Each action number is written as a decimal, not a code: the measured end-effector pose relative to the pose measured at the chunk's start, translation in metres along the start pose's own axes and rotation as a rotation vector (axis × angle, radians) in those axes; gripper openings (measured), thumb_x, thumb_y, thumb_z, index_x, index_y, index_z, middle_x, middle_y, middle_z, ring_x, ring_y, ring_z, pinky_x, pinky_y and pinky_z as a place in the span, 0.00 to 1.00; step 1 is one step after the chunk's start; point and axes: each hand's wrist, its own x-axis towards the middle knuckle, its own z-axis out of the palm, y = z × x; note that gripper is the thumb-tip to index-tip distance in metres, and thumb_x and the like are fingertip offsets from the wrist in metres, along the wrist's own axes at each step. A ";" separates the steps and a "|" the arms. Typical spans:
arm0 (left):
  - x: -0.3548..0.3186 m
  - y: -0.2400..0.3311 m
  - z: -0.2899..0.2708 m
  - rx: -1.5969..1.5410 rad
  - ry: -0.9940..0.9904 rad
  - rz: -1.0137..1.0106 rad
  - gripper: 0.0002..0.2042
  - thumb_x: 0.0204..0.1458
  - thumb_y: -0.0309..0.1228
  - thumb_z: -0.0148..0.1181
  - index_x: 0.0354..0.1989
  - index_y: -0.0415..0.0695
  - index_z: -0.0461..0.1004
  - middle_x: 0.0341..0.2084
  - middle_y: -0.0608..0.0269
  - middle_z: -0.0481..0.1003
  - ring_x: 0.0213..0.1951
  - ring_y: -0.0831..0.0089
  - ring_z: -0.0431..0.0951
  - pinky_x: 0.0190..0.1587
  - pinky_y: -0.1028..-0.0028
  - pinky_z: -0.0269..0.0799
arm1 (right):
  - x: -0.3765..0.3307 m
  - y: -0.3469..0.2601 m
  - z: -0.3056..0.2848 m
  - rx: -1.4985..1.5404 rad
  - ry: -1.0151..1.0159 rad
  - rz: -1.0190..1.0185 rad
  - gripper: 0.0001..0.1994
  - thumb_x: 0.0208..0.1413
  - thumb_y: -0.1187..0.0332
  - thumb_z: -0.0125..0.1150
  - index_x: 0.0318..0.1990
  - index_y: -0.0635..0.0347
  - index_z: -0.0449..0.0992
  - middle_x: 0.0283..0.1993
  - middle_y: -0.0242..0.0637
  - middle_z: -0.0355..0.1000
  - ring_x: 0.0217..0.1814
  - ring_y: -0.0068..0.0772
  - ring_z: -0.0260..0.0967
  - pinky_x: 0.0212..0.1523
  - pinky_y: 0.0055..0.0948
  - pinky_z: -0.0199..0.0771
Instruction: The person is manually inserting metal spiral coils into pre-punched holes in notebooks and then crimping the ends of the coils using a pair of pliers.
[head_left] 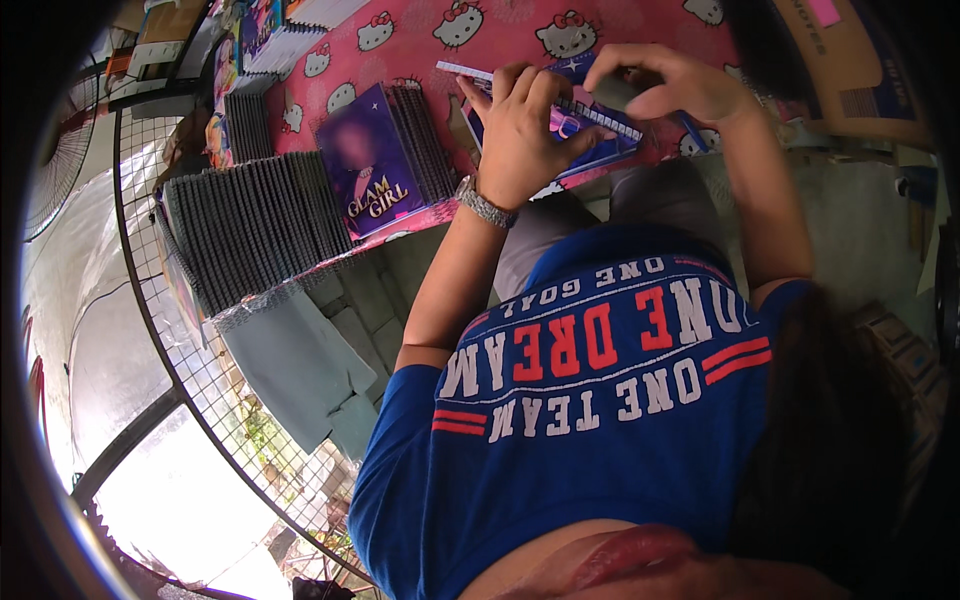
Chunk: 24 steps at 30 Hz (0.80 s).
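My left hand (530,125), with a metal watch on its wrist, lies over a blue and purple notebook (600,155). Its fingers bend over the notebook's white punched edge (625,130), and the thumb reaches along the near side. On the right, my right hand (690,90) curls above the same notebook, thumb and fingers closed round a small dark object (614,92) whose kind I cannot make out. Part of the notebook's binding is hidden under my hands. A blue pen-like stick (692,132) lies beside my right wrist.
A pink cartoon-cat cloth (400,60) covers the table. To the left stand a purple-covered notebook stack (370,165) and a long row of black spiral-bound notebooks (255,230). More books (245,120) stand behind them. A cardboard box (850,70) is at the far right.
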 end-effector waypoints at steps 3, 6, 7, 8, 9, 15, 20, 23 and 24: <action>0.003 0.002 -0.003 0.080 0.040 0.012 0.27 0.30 0.50 0.79 0.38 0.50 0.76 0.40 0.68 0.73 0.53 0.60 0.68 0.57 0.37 0.49 | 0.003 0.001 -0.003 0.094 -0.061 -0.095 0.27 0.46 0.55 0.65 0.52 0.60 0.74 0.50 0.33 0.69 0.52 0.27 0.65 0.55 0.27 0.63; 0.009 -0.005 -0.015 0.117 0.076 0.025 0.27 0.27 0.46 0.80 0.37 0.50 0.78 0.42 0.66 0.73 0.52 0.58 0.68 0.55 0.50 0.59 | 0.017 0.011 -0.004 -0.079 0.000 -0.022 0.29 0.47 0.53 0.65 0.54 0.60 0.73 0.52 0.35 0.69 0.54 0.28 0.66 0.58 0.27 0.63; 0.010 -0.014 -0.018 0.102 0.063 0.029 0.26 0.27 0.44 0.81 0.37 0.50 0.78 0.42 0.66 0.73 0.51 0.58 0.68 0.55 0.54 0.60 | 0.017 0.012 -0.004 0.158 -0.013 -0.135 0.28 0.47 0.54 0.65 0.54 0.60 0.73 0.51 0.36 0.70 0.54 0.29 0.66 0.59 0.28 0.63; 0.009 -0.022 -0.022 0.087 0.048 0.022 0.25 0.27 0.42 0.81 0.36 0.49 0.78 0.41 0.66 0.73 0.51 0.58 0.68 0.54 0.57 0.62 | 0.019 0.015 -0.002 0.402 -0.034 -0.244 0.27 0.48 0.55 0.65 0.54 0.60 0.73 0.51 0.36 0.70 0.55 0.30 0.66 0.59 0.29 0.63; 0.010 -0.027 -0.025 0.082 0.045 0.068 0.24 0.27 0.39 0.81 0.35 0.49 0.79 0.40 0.65 0.74 0.49 0.58 0.68 0.53 0.61 0.63 | 0.022 0.018 -0.002 0.548 -0.109 -0.341 0.28 0.48 0.54 0.67 0.54 0.60 0.73 0.51 0.37 0.71 0.56 0.31 0.66 0.60 0.30 0.63; 0.009 -0.022 -0.021 0.067 0.053 0.025 0.21 0.28 0.38 0.80 0.34 0.49 0.79 0.34 0.70 0.75 0.46 0.61 0.69 0.50 0.61 0.63 | 0.026 0.016 -0.005 0.278 -0.103 -0.256 0.29 0.46 0.51 0.68 0.52 0.62 0.75 0.51 0.34 0.71 0.56 0.27 0.66 0.59 0.28 0.62; 0.009 -0.013 -0.015 0.024 0.060 0.027 0.21 0.29 0.40 0.80 0.33 0.49 0.79 0.32 0.71 0.76 0.44 0.63 0.71 0.47 0.61 0.63 | 0.017 0.001 -0.001 0.023 -0.005 -0.047 0.27 0.45 0.55 0.66 0.51 0.63 0.75 0.47 0.33 0.69 0.52 0.25 0.66 0.54 0.24 0.64; 0.010 -0.006 -0.012 0.015 0.064 0.004 0.21 0.30 0.39 0.80 0.33 0.48 0.78 0.33 0.69 0.77 0.43 0.63 0.72 0.48 0.62 0.64 | 0.010 -0.018 -0.007 0.032 -0.090 -0.010 0.26 0.46 0.56 0.65 0.52 0.60 0.74 0.46 0.34 0.69 0.51 0.24 0.66 0.53 0.26 0.65; 0.012 -0.005 -0.013 0.011 0.066 0.001 0.21 0.31 0.39 0.79 0.33 0.48 0.78 0.33 0.69 0.77 0.43 0.63 0.72 0.48 0.62 0.64 | 0.011 -0.014 -0.005 0.041 -0.065 -0.015 0.27 0.46 0.54 0.66 0.52 0.61 0.74 0.46 0.34 0.69 0.51 0.24 0.66 0.53 0.27 0.65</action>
